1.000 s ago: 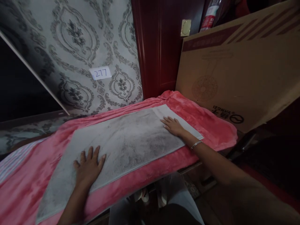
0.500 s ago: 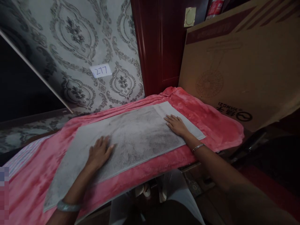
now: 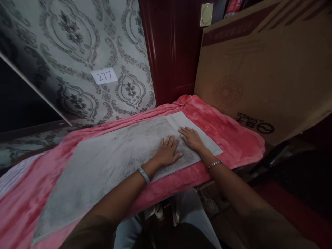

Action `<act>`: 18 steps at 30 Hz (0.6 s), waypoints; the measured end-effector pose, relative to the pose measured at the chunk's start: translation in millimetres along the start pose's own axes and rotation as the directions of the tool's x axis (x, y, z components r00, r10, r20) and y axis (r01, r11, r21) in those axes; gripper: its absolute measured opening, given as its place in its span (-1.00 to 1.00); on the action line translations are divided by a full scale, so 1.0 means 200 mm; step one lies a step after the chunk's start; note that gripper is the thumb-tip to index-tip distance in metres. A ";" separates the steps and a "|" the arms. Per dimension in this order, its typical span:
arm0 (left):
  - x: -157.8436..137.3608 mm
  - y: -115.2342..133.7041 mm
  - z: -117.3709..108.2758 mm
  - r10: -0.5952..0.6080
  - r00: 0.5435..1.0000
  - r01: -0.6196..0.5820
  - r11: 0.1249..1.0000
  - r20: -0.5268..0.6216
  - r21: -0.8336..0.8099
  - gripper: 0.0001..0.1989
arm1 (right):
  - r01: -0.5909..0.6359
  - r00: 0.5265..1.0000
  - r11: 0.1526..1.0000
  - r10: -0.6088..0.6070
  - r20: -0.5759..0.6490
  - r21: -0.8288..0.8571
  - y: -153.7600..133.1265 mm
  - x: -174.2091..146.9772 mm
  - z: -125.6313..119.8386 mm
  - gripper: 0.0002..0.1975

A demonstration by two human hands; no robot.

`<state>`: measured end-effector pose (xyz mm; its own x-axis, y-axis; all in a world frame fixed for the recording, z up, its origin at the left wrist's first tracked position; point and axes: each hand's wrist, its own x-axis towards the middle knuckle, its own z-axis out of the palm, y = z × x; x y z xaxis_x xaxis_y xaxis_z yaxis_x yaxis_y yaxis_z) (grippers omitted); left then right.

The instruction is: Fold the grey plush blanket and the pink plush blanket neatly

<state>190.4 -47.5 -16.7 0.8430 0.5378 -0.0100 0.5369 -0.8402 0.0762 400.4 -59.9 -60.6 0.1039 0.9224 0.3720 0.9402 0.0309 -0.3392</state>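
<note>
On top of a pink blanket [image 3: 233, 135], which probably serves as padding, the grey cloth [image 3: 85, 176] lies flat at a slant, its far edge towards the patterned wall [image 3: 109, 45]. Laid out this way, nearly its whole face seems within reach of both arms. The right hand [image 3: 191, 138] rests palm down near the cloth's right end, fingers slightly fanned, apparently placed there to anchor that end. Just beside it, the left hand [image 3: 167, 152] lies flat on the cloth, fingers a little apart and thumb held away, a broad contact that would suit smoothing. Neither hand pinches anything. Behind the blanket's right end, a cardboard box [image 3: 269, 69] stands tilted.
</note>
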 end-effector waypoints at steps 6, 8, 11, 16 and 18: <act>0.02 0.04 0.02 0.142 0.990 -0.141 0.989 0.024 -0.043 -0.27 | -0.051 0.997 0.996 0.055 -0.049 0.076 0.04 0.02 0.02 -0.49; 0.00 0.06 0.02 0.195 0.980 -0.193 0.980 0.040 -0.049 -0.32 | -0.054 0.997 0.995 0.059 -0.056 0.081 0.05 0.02 0.03 -0.48; -0.04 0.10 0.03 0.248 0.967 -0.244 0.968 0.066 -0.056 -0.37 | -0.044 0.997 0.996 0.050 -0.066 0.080 0.06 0.02 0.03 -0.48; -0.11 0.13 0.00 0.337 0.940 -0.335 0.941 0.053 -0.054 -0.33 | -0.013 0.997 0.997 0.019 -0.080 0.073 0.07 0.02 0.03 -0.49; -0.13 0.09 -0.03 0.342 0.937 -0.337 0.939 0.075 -0.071 -0.34 | -0.008 0.997 0.997 0.014 -0.080 0.074 0.07 0.02 0.03 -0.49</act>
<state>178.5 -76.6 -9.3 0.9757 0.2113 -0.0577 0.2176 -0.9652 0.1453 411.6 -53.7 -69.7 0.1423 0.8888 0.4355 0.9127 0.0525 -0.4053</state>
